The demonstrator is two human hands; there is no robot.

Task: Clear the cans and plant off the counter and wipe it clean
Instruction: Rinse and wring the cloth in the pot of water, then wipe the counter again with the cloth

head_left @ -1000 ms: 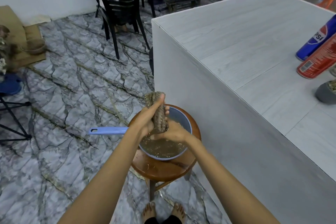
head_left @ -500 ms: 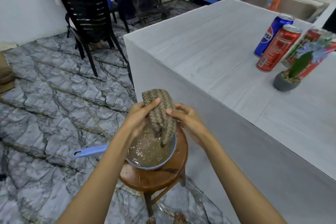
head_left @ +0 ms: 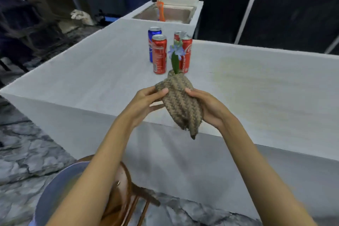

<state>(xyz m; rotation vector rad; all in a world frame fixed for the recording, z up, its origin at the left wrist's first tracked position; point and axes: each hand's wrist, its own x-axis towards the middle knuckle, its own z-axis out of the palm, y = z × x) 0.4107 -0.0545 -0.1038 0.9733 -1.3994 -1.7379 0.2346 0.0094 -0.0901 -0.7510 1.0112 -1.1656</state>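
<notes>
A wet brown woven cloth (head_left: 180, 102) hangs between both my hands above the near edge of the grey counter (head_left: 91, 71). My left hand (head_left: 146, 103) pinches its upper left side; my right hand (head_left: 207, 108) cups its right side. Behind the cloth stands a small plant (head_left: 175, 58) with blue flowers; its pot is hidden by the cloth. Around it stand a blue Pepsi can (head_left: 153, 39), a red can (head_left: 159, 54) in front, and two more red Coca-Cola cans (head_left: 186, 55) at the right.
A sink (head_left: 170, 13) with an orange brush (head_left: 161, 10) and a tap lies at the counter's far end. Below my arms are a blue basin (head_left: 53, 194) on a round wooden stool (head_left: 122, 189), standing on a marble-pattern floor.
Both hands lifted the cloth out of the basin of dirty water and up to counter height. My view swung up from the stool toward the cans, plant and sink.
</notes>
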